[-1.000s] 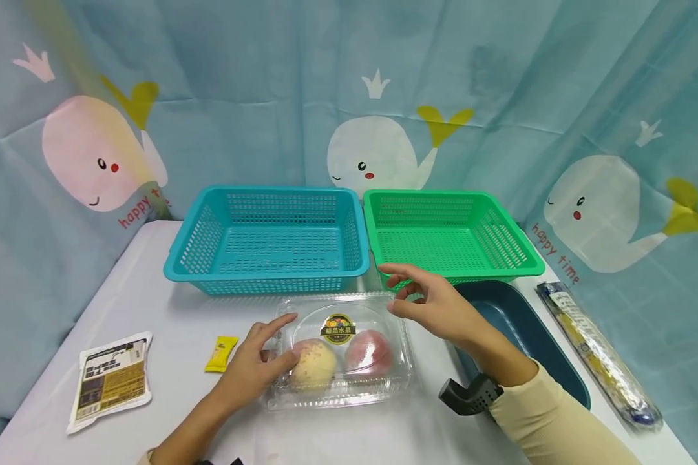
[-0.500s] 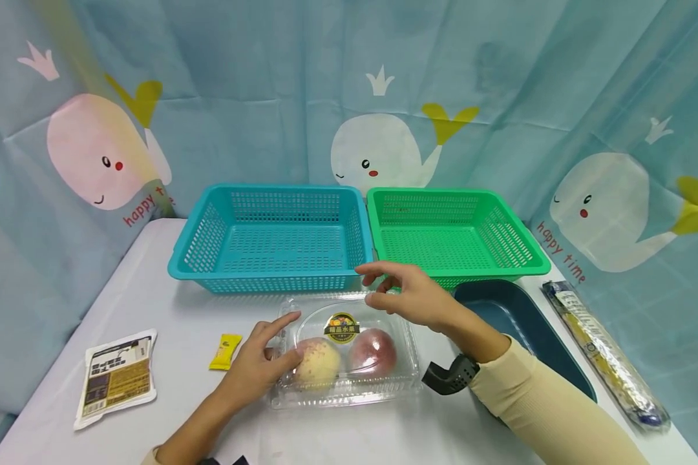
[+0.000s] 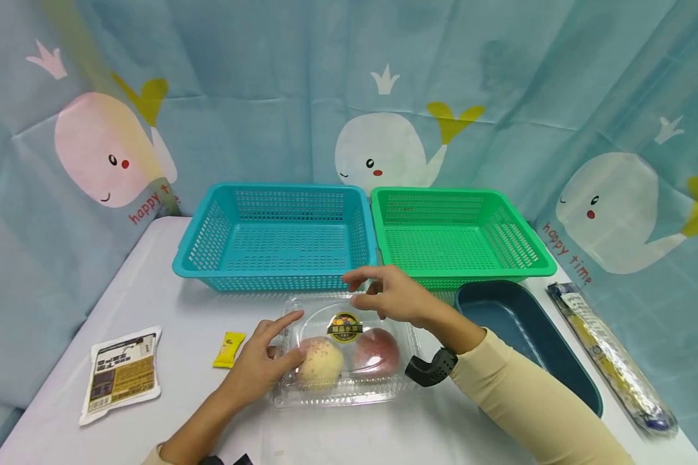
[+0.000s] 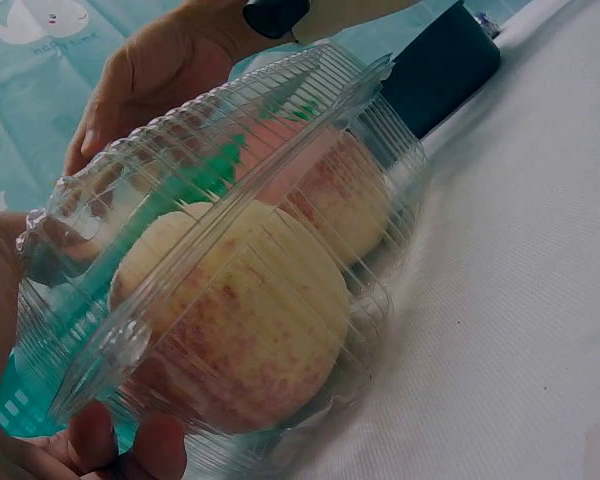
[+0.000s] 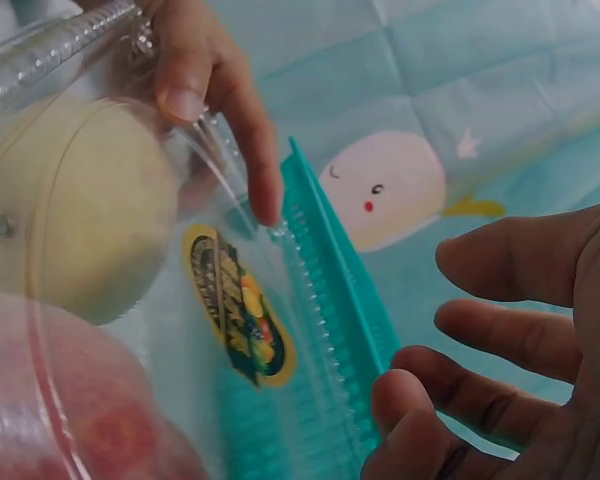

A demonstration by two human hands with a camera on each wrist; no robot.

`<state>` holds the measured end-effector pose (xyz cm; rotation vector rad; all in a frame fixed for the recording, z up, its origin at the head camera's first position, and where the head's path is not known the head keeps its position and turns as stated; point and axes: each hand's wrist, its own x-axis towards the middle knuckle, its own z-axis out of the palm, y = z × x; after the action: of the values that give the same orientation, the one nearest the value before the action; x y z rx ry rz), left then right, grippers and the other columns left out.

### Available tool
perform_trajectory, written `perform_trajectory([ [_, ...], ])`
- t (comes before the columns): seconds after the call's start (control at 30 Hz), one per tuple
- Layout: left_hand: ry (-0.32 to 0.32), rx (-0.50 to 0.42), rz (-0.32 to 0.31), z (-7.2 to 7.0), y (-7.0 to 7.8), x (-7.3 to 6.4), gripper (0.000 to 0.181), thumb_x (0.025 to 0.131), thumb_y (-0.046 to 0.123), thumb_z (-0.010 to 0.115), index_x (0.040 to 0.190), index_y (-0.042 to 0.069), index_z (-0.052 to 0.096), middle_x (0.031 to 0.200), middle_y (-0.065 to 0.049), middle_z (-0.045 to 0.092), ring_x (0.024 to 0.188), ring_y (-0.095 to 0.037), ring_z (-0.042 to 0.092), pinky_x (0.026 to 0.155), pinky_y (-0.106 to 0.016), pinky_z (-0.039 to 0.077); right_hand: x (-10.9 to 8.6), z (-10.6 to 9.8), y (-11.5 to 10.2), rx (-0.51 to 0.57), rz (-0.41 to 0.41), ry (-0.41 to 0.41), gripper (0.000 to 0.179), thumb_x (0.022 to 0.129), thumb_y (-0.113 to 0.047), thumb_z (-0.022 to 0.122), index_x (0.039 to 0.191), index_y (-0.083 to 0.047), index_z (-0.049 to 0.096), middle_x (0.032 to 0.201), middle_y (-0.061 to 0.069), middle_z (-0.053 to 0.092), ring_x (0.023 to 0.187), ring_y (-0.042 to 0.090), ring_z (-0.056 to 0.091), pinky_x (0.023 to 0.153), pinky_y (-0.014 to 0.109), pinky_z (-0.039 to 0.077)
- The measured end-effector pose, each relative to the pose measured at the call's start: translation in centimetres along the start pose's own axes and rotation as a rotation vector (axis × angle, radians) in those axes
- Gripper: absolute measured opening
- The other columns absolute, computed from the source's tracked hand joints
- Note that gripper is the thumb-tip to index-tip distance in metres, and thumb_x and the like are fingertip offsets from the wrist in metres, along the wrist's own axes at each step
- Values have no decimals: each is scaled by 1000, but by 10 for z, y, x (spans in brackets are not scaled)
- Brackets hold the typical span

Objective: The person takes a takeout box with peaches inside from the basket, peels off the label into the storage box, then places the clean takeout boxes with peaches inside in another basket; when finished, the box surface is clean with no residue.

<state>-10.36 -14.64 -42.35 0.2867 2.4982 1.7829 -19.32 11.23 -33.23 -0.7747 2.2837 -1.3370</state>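
A clear plastic clamshell fruit box (image 3: 349,392) lies on the table with a black and gold label (image 3: 344,327) on its closed lid. Inside are two peaches, one pale yellow (image 3: 320,363) and one redder (image 3: 376,352). My left hand (image 3: 260,363) grips the box's left side, thumb and index finger over the lid, other fingertips (image 4: 160,445) curled at the rim. Above the far part of the lid hovers my right hand (image 3: 397,296), fingers loosely bent and apart. Nothing is between its fingers, and the right wrist view shows a gap to the lid.
Behind the box stand a blue basket (image 3: 276,282) and a green basket (image 3: 465,282). A dark blue tray (image 3: 564,368) and a long clear-wrapped package (image 3: 613,361) lie right. On the left are a small yellow packet (image 3: 229,349) and a flat food pouch (image 3: 123,374).
My right hand has moved left across the far side of the lid, from its right corner toward the middle. The left hand keeps its hold on the box.
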Motion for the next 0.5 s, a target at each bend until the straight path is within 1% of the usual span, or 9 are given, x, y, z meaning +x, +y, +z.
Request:
perform_trajectory([
  [0.13,-8,4,-6,1,-1,1,60,86,20,73,142,20,50,108,-16,43,48,-6,38,47,-24,43,2,4,6,-9,26,-15,34,91,-6,62,126,-7,63,113,17,60,61,19,49,49,28,41],
  [0.2,-10,7,-8,1,-1,1,60,86,20,73,142,20,50,109,-16,43,49,-7,40,48,-24,44,3,7,8,-21,34,-21,33,91,-3,61,123,-6,64,112,17,60,61,17,48,50,27,42],
  [0.3,-6,9,-7,1,-2,0,60,86,21,73,142,20,50,109,-16,43,49,-8,41,48,-24,45,3,11,11,-29,33,-31,32,90,1,58,121,-3,65,110,16,62,66,19,55,58,28,46],
  [0.4,0,9,1,1,-1,0,60,86,20,73,142,19,50,109,-16,43,49,-7,40,48,-24,44,4,15,13,-40,24,-32,31,88,3,57,118,0,66,106,11,63,74,21,60,66,29,50],
  [0.5,3,9,11,0,-1,0,61,86,20,73,142,18,50,108,-17,42,48,-6,38,46,-24,42,5,19,13,-51,13,-26,29,86,4,58,114,0,68,100,7,64,74,19,60,64,29,50],
])
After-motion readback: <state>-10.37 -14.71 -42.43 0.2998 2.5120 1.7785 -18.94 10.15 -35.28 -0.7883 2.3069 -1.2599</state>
